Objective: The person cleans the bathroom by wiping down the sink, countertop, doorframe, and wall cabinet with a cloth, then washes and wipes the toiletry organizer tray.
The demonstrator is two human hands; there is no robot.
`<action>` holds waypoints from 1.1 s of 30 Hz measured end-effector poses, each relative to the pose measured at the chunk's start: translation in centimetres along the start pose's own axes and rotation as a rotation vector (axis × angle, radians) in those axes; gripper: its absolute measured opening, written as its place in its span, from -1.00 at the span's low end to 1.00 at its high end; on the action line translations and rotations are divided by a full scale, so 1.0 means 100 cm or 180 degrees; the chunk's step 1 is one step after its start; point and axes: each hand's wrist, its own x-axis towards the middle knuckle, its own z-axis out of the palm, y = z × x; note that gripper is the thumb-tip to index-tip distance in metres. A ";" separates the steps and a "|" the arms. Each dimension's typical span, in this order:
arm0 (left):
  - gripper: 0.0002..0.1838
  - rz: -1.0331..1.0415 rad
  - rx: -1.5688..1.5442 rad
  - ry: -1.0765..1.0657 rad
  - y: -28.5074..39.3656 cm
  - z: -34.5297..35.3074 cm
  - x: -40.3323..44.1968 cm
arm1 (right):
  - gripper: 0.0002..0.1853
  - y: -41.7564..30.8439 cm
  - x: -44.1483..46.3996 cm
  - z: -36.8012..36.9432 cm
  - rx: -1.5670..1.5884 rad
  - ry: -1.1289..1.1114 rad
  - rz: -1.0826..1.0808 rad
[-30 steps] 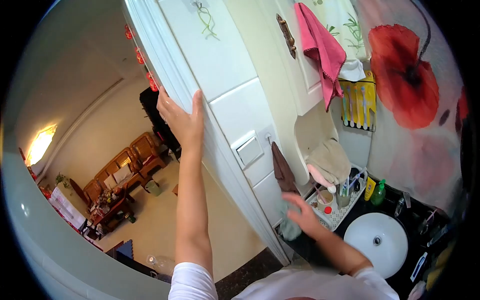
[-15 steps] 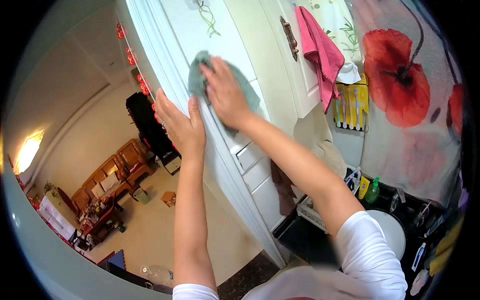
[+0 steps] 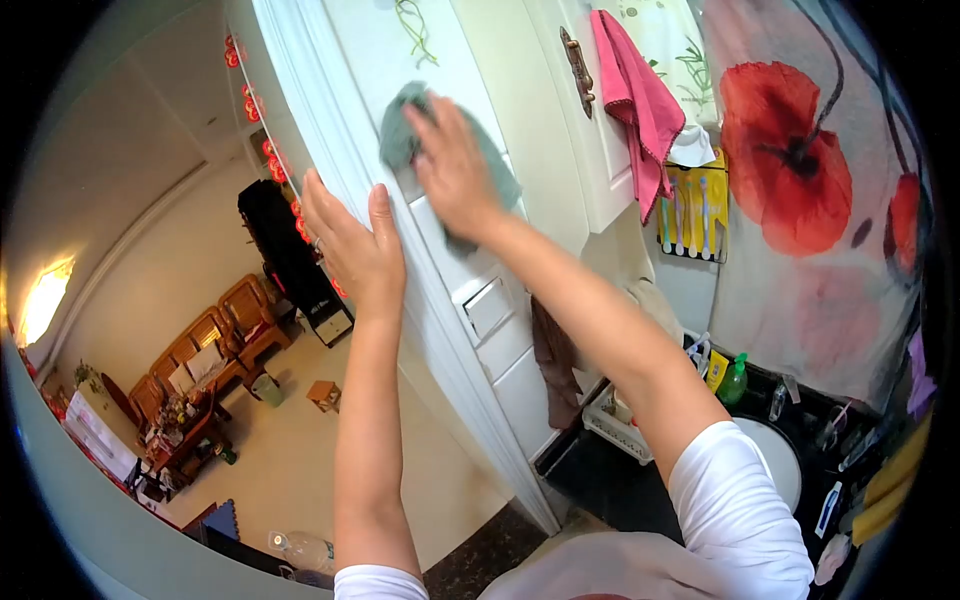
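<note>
My right hand (image 3: 460, 180) presses a grey-green cloth (image 3: 498, 180) against the white tiled wall (image 3: 455, 62). Its fingers point up over the cloth, bent a little into the fabric. The cloth lies bunched at the top and hangs down below the wrist. Further left, my left hand (image 3: 358, 245) rests on the white door frame (image 3: 330, 130), fingers stretched out and thumb apart, holding nothing. Below the cloth, a white wall switch (image 3: 487, 308) sits on the tiles.
To the right are a white cabinet (image 3: 600, 150), a pink towel (image 3: 640, 100), a toothbrush rack (image 3: 693, 210) and a poppy-print curtain (image 3: 785, 160). A dark counter (image 3: 620, 490) bears a white basket (image 3: 615, 425) and a green bottle (image 3: 734, 380). Wooden seats (image 3: 210, 350) stand in the room at left.
The cloth and my right hand have shifted slightly up the wall, uncovering more of the switch. My left hand stays on the frame. The whole view has tilted a little.
</note>
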 end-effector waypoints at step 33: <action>-0.27 -0.0218 0.0207 -0.0132 0.003 -0.005 -0.003 | -0.78 0.047 0.184 -0.106 -0.3539 -0.0881 -0.1674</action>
